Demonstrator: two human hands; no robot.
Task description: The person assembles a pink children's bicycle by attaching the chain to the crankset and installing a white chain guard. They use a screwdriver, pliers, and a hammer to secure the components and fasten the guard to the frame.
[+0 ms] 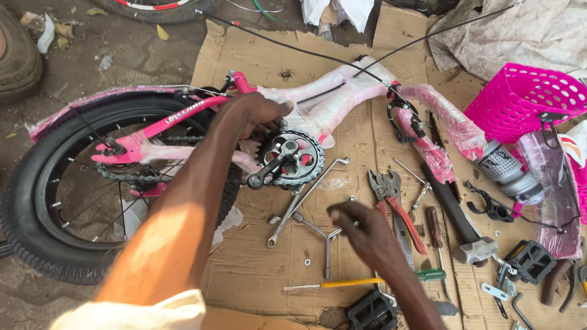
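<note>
Steadying the pink bike frame [183,113] near the chainring [292,157], your left hand [251,113] lies closed over it on the cardboard [257,263]. Keep that hold firm. Your right hand [361,229], fingers loosely curled, hovers at the bent wrenches [312,211]; whether its grip has one, I cannot tell. Your forearm hides part of the chain.
</note>
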